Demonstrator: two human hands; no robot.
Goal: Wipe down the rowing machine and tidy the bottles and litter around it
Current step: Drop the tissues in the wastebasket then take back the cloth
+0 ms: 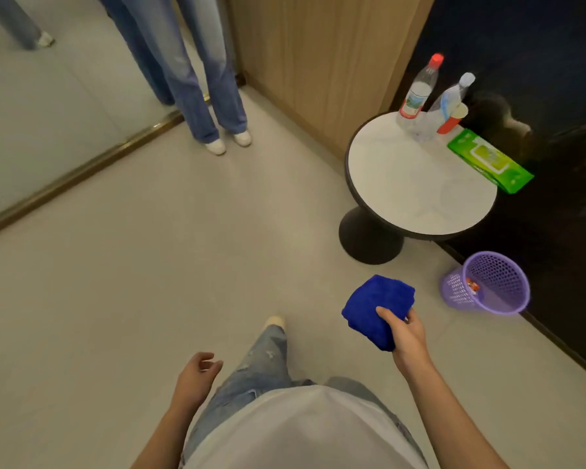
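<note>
Wide open across floor (142,272) ahead and left. Bare over round table (416,194) near half; crowded at far rim by bottles (418,93), cup (453,120), wipes pack (489,160). Blocked low beside pedestal by purple basket (454,291).

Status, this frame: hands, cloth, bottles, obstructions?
Right hand grips blue cloth; left hand empty. Red-capped bottle and blue-capped bottle stand on round table. Rowing machine not in view; purple bin beside table.
</note>
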